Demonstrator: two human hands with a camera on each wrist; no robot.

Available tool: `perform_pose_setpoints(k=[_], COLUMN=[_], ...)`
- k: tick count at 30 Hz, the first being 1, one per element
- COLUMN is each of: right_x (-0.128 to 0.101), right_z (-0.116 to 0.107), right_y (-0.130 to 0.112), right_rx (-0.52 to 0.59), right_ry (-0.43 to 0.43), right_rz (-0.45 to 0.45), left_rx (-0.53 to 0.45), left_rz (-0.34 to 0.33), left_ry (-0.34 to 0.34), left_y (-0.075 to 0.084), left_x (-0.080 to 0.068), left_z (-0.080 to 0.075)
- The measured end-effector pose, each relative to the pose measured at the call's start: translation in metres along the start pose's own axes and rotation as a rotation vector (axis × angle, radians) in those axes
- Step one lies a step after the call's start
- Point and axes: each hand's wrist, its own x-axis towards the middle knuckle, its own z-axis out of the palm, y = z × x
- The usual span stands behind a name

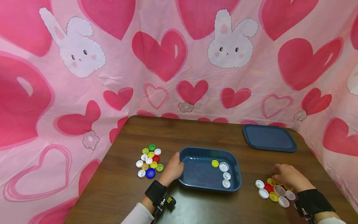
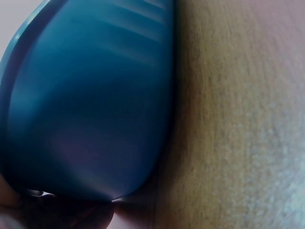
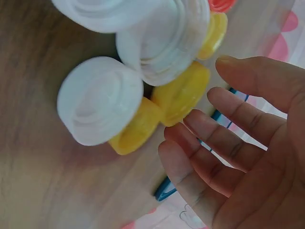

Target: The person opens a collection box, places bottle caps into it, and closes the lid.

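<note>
Nearest the head camera, black wrist straps sit on both forearms; no writing can be read on them or on anything else. The left hand (image 1: pixel 174 170) rests against the near left corner of the blue tray (image 1: pixel 237 183), fingers curled at its rim. The left wrist view shows only the tray's outer wall pressed close to the wooden tabletop (image 1: pixel 195 130), with a fingertip at the bottom edge.

The right hand (image 1: pixel 289 175) hovers over the right pile of bottle caps (image 1: pixel 272 191), white, yellow and red. The right wrist view shows what the head view hides: the fingers (image 3: pixel 224 143) are straight and slightly spread, holding nothing, their tips just beside a yellow cap (image 3: pixel 181 93).

Inside the tray lie one yellow cap and three white ones (image 1: pixel 225 175). To its left sits a second cluster of caps (image 1: pixel 149 160). Farther back on the right lies a blue lid (image 1: pixel 269 137). Behind hangs a pink cloth (image 1: pixel 167 56) with hearts and bunnies.
</note>
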Motion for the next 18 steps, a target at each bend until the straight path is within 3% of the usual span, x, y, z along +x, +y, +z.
perform_pose_setpoints(k=[10, 18], right_x=[0.0020, 0.0004], right_z=[0.0062, 0.0048], right_y=[-0.0003, -0.0028], right_rx=[0.039, 0.036], right_ry=[-0.090, -0.078], right_rz=[0.079, 0.063], left_rx=[0.000, 0.016], left_rz=[0.004, 0.019], left_ry=[0.000, 0.010], left_y=[-0.0004, -0.0010], left_x=[-0.0006, -0.0003], left_z=[0.0001, 0.0002])
